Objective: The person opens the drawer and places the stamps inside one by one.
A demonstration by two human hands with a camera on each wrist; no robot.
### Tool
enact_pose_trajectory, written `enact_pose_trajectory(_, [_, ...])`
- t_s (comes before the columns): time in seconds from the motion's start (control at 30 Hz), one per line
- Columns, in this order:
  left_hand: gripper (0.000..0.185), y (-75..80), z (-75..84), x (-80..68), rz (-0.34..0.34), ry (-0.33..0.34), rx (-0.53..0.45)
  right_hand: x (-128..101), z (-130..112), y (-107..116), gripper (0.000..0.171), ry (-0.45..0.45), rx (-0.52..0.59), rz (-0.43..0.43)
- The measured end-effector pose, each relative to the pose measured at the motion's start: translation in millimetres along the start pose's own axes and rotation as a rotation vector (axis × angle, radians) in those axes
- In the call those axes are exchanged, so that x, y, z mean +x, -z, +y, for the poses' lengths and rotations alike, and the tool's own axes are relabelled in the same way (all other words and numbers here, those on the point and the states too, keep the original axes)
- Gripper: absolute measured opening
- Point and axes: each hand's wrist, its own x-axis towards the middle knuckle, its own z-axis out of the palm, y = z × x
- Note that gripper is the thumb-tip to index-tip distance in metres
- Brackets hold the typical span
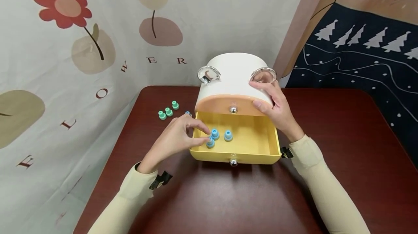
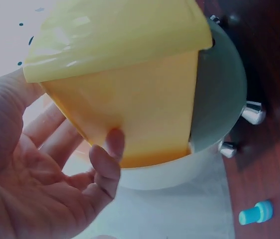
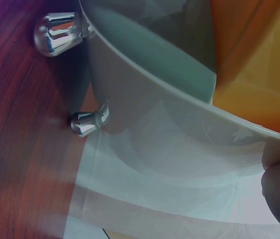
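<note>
Blue rubbery caps [image 1: 214, 134], light and small, lie in the yellow drawer [image 1: 258, 143], where our left hand [image 1: 177, 138] pinches one [image 1: 210, 142] by its narrow neck; our right hand [image 1: 272, 105], fingers relaxed, steadies the white cabinet [image 1: 236, 72].

I see a dark red-brown table [image 1: 343, 147] — behind it a flower-print cloth [image 1: 65, 45] and a navy tree-patterned hanging [image 1: 359, 56].

Looks like a home room rigged as a recording corner. Dark red wooden table [image 1: 343, 136] pushed against a hung flower-print cloth [image 1: 81, 45] lettered "FLOWER"; a navy cloth with white trees [image 1: 359, 56] hangs on the right. Small white drawer box [image 1: 236, 70] and toy caps [image 1: 168, 111] on the table: household stuff, no tools.
</note>
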Motion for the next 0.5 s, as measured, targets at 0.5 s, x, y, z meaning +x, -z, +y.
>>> enact_pose_trajectory(0.5, [0.027,6.3,-44.9,-14.3,0.395,0.020,-0.476,-4.4,-3.0,-2.2,0.051,-0.002,-0.008,-0.004])
